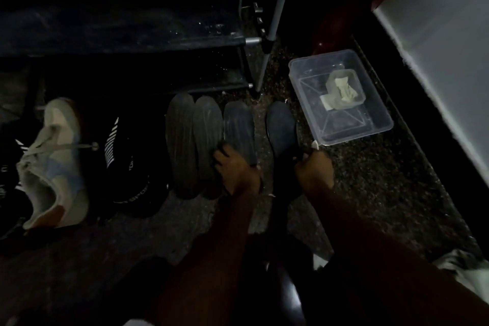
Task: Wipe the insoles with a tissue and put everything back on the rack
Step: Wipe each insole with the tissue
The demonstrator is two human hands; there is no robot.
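On the dim speckled floor (370, 180), the right hand (315, 169) grips the outer insole (281, 127) by its heel, with a scrap of tissue (315, 144). The left hand (235, 169) rests loose-fingered on the neighbouring insole (239, 127). Wiping seems unfinished, and none is back on the rack (119, 29) beyond.

Heel of rightmost insole (281, 127) hid by right hand (315, 171) (rack (132, 32) cropped top/L).
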